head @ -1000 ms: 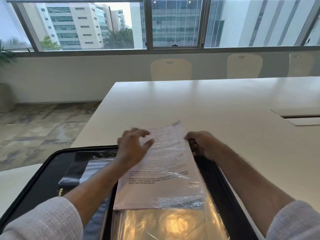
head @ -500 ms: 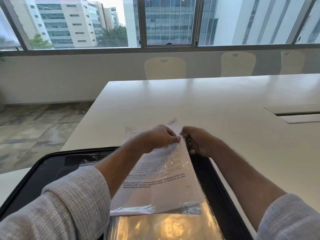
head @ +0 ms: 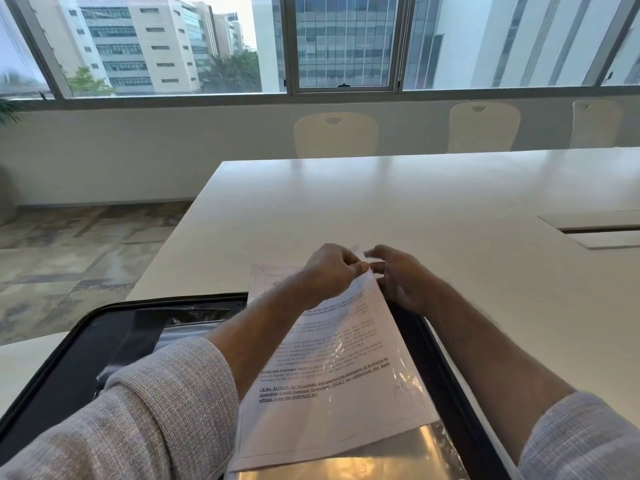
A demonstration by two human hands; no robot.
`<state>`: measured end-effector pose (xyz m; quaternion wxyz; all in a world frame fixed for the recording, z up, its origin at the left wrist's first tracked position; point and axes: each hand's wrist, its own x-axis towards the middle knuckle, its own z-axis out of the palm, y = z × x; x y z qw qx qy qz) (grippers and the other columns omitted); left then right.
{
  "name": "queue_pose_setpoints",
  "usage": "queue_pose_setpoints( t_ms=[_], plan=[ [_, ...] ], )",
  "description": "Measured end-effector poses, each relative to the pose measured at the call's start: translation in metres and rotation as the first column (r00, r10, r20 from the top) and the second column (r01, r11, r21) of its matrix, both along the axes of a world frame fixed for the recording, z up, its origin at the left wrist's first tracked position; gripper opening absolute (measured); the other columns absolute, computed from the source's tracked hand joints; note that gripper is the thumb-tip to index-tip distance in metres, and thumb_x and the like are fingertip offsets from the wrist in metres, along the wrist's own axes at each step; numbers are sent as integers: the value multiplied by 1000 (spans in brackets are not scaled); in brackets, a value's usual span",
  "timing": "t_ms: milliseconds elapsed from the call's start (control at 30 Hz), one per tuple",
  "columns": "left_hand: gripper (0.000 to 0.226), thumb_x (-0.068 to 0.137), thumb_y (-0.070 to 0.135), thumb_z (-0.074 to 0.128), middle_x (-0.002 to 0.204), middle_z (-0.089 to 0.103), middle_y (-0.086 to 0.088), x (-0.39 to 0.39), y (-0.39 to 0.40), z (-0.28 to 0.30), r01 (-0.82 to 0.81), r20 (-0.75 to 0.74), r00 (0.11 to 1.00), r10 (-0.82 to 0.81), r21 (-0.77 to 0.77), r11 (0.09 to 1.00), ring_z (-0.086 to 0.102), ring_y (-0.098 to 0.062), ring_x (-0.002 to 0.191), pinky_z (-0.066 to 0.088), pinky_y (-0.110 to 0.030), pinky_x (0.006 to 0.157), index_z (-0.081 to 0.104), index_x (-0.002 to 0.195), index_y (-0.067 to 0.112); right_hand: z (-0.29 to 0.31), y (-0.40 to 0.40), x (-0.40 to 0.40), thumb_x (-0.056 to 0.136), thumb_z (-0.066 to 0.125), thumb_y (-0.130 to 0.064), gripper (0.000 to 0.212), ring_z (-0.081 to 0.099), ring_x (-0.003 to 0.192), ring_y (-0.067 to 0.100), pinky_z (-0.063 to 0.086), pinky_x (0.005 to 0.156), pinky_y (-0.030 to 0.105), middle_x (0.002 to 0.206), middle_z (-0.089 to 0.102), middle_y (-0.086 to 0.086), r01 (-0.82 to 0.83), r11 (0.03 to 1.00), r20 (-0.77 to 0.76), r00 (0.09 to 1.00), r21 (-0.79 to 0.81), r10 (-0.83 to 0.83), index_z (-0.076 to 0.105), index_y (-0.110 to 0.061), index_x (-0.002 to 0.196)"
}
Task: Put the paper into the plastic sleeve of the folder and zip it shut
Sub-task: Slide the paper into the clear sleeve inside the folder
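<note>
Head view: left hand [head: 329, 271] and right hand [head: 401, 278] each pinch the plastic sleeve [head: 408, 386] top.

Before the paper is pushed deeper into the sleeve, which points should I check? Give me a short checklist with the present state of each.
1. Left hand pinches the top right corner of the paper: ok.
2. Right hand has a grip on the plastic sleeve opening: cannot tell, its fingertips are partly hidden.
3. Paper fully inside the sleeve: not ok, its top edge sticks out beyond the folder.
4. Paper flat, no fold: ok where visible.
5. Folder lies open on the table: ok.
6. Zip free to close: cannot tell.
</note>
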<state>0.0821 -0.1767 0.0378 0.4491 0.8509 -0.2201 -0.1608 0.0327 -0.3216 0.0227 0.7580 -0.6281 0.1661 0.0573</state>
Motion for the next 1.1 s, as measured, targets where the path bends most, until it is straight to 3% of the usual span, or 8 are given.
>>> queue_pose_setpoints(
  t_ms=[100,200,333,500,700,800,900,1100],
  plan=[
    [24,97,33,59,78,69,0,-2,0,-3,11,7,1000,-11,-1,1000,67,-17,69,45,-19,50,71,82,20,-6,1,5,92,56,-34,40,67,88,37,52,82,48,115,58,10,-25,1000,94,995,4,25,51,-24,130],
    [22,98,33,58,76,68,-1,-2,-1,-5,8,9,1000,-8,0,1000,66,-15,66,43,-17,49,72,88,20,-7,1,4,91,60,-28,43,67,95,38,53,85,48,125,60,12,-56,993,92,994,-104,65,51,-22,132],
    [27,97,36,59,68,63,1,-1,1,-10,0,22,1000,-1,20,1000,63,-13,59,41,-18,48,67,75,22,-6,5,4,92,56,-16,23,64,82,33,54,75,45,106,64,15,6,992,104,995,-126,7,61,-12,114],
    [26,96,37,60,84,71,-4,-1,0,-8,17,1,1000,-17,10,1000,71,-16,71,48,-20,54,71,82,19,-8,8,6,93,48,-6,22,68,74,30,57,68,41,94,67,15,109,968,63,993,-226,-97,58,-4,113],
    [23,95,37,61,83,73,-1,-1,0,-9,30,5,1000,-30,27,999,73,-15,69,49,-17,52,70,85,19,-11,4,2,90,45,-1,27,66,69,28,56,63,39,89,65,12,38,997,144,989,-70,-28,55,-6,115],
    [24,95,37,60,84,73,-3,-1,-1,-9,33,15,999,-34,31,999,72,-16,71,51,-20,54,71,86,18,-14,3,5,91,51,-6,24,68,72,31,57,67,42,90,67,13,54,995,131,990,-83,-43,57,-9,115],
    [23,96,34,61,84,74,-6,-2,-1,-10,47,22,999,-47,30,998,73,-17,72,58,-26,63,71,85,16,-16,4,7,89,53,-5,12,68,60,26,56,54,34,75,68,12,96,979,111,991,-179,-77,65,-4,92],
    [19,94,26,64,81,73,-5,-4,0,-12,59,55,997,-60,14,998,73,-19,76,61,-36,75,73,79,18,-17,2,5,80,53,-6,22,63,52,22,50,49,28,60,64,8,39,989,133,991,-145,-19,69,-9,65]
  ],
)
